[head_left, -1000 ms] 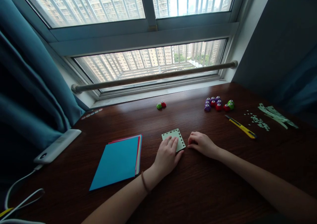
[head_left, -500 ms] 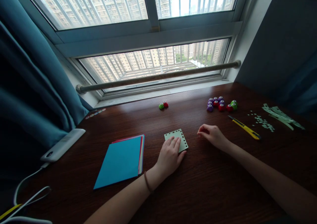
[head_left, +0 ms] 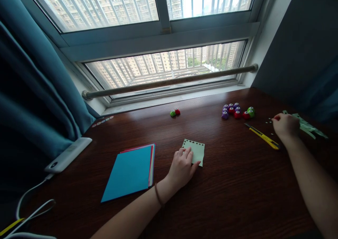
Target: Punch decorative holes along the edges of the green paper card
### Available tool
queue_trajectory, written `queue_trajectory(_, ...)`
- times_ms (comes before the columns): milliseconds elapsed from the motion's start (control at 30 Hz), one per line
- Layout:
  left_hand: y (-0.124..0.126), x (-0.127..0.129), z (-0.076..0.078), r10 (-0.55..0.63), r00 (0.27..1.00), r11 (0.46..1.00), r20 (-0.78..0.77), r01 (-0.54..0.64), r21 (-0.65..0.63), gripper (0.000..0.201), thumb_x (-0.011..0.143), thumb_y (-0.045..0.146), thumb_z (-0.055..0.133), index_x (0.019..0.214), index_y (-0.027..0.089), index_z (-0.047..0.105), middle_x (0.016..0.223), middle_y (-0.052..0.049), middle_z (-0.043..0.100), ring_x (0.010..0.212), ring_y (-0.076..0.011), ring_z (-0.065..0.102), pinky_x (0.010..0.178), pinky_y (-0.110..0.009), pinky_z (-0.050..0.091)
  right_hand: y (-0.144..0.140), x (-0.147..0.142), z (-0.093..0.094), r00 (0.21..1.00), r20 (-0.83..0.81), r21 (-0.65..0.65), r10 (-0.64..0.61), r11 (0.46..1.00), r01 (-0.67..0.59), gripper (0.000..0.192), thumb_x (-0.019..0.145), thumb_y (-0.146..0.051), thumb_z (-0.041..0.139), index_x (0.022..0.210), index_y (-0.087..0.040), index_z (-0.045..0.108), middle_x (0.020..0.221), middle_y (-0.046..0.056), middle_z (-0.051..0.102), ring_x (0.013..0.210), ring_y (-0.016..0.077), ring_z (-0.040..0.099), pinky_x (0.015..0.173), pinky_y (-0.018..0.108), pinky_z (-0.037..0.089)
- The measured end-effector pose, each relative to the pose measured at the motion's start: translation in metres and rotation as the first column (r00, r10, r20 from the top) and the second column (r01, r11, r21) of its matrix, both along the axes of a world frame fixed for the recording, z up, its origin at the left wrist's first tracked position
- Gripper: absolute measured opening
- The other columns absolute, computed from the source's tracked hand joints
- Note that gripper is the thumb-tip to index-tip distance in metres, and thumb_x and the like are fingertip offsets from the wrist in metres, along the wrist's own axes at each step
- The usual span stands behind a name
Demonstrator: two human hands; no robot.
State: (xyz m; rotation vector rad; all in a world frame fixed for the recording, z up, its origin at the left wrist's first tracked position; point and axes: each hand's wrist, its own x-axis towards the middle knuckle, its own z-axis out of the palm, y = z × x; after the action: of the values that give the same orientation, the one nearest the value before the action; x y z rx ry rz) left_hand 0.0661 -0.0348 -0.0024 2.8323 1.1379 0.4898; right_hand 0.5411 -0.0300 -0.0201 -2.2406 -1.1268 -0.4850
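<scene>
No text, label, brand, number or sign can be read on anything here.

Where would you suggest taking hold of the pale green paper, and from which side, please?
I'd suggest pinching the right edge of the pale green paper, coming from the person's right. That edge lies free and shows no holes, whereas small holes line the far edge and the left hand rests over the near left part.
</scene>
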Motion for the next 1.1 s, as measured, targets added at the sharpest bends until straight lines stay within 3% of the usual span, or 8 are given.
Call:
queue_trajectory(133,0.0,0.0,-0.001,-0.009,1.0,1.0,0.002,0.009,0.006,0.032,0.088,0.037,0.044,0.104,0.013,0.055,0.118,-0.013,0.054,0.101,-0.0284,0.047,0.083,-0.044,0.041,-0.005,0.016,-0.01,0.999,0.012,0.016,-0.033,0.999,0.033,0.013,0.069,-0.024,0.052,0.059,-0.021,0.059,0.057,0.009,0.051,0.063,0.0292,0.054,0.054,0.042,0.038)
queue_trajectory(300,0.001,0.0,-0.002,-0.022,1.0,1.0,0.003,0.022,0.008,0.028,0.09,0.032,0.04,0.105,0.014,0.055,0.117,-0.012,0.054,0.1,-0.0266,0.047,0.084,-0.043,0.042,-0.004,0.01,-0.003,0.996,0.091,0.014,0.017,1.0,-0.018,0.018,0.073,-0.029,0.048,0.073,-0.02,0.064,0.068,0.014,0.057,0.064,0.0305,0.054,0.051,0.039,0.035)
queue_trajectory(467,0.001,0.0,0.001,-0.03,1.0,1.0,-0.002,0.03,0.002,0.026,0.089,0.03,0.041,0.106,0.016,0.054,0.114,-0.011,0.053,0.098,-0.0256,0.047,0.083,-0.042,0.043,-0.004,-0.009,0.011,0.99,0.116,0.083,0.078,0.993,-0.088,0.021,0.08,-0.032,0.046,0.08,-0.021,0.063,0.077,0.014,0.06,0.072,0.0305,0.054,0.06,0.04,0.036)
queue_trajectory(600,0.001,0.0,0.002,-0.03,1.0,1.0,-0.005,0.03,0.001,0.026,0.088,0.029,0.043,0.108,0.017,0.054,0.113,-0.01,0.053,0.101,-0.0262,0.047,0.085,-0.043,0.042,0.004,-0.047,0.02,0.978,0.085,0.128,0.192,0.971,-0.202,0.018,0.081,-0.034,0.05,0.08,-0.021,0.063,0.079,0.012,0.062,0.07,0.0253,0.054,0.064,0.037,0.038)
queue_trajectory(700,0.002,0.0,0.0,-0.029,1.0,1.0,-0.001,0.029,0.003,0.025,0.088,0.029,0.043,0.107,0.016,0.054,0.114,-0.01,0.052,0.108,-0.027,0.044,0.091,-0.044,0.039,0.019,-0.094,0.03,0.882,-0.079,0.202,0.464,0.874,-0.442,0.019,0.079,-0.033,0.054,0.08,-0.015,0.062,0.079,0.012,0.062,0.063,0.0214,0.054,0.062,0.035,0.04)
queue_trajectory(800,0.003,0.001,-0.002,-0.029,1.0,1.0,0.004,0.029,0.011,0.026,0.087,0.028,0.044,0.108,0.016,0.053,0.121,-0.012,0.049,0.118,-0.0281,0.038,0.098,-0.047,0.033,0.042,-0.144,0.044,0.772,-0.104,0.152,0.626,0.778,-0.61,0.018,0.08,-0.033,0.055,0.081,-0.016,0.063,0.082,0.008,0.063,0.065,0.0179,0.056,0.062,0.03,0.043)
queue_trajectory(967,0.004,0.001,-0.002,-0.021,1.0,1.0,-0.011,0.021,-0.001,0.034,0.086,0.028,0.046,0.116,0.015,0.047,0.13,-0.014,0.043,0.126,-0.031,0.03,0.101,-0.052,0.028,0.097,-0.223,0.058,0.604,-0.134,0.021,0.785,0.612,-0.79,0.014,0.082,-0.028,0.053,0.085,-0.018,0.063,0.083,0.004,0.063,0.068,0.0155,0.058,0.066,0.027,0.044)
queue_trajectory(1100,0.004,0.001,-0.001,-0.024,1.0,0.999,-0.015,0.024,-0.025,0.033,0.085,0.029,0.047,0.115,0.016,0.048,0.13,-0.013,0.044,0.126,-0.0311,0.031,0.101,-0.052,0.028,0.146,-0.284,0.049,0.522,-0.155,-0.061,0.839,0.519,-0.852,0.024,0.081,-0.02,0.055,0.105,-0.018,0.059,0.105,0.007,0.059,0.095,0.0193,0.055,0.084,0.028,0.041)
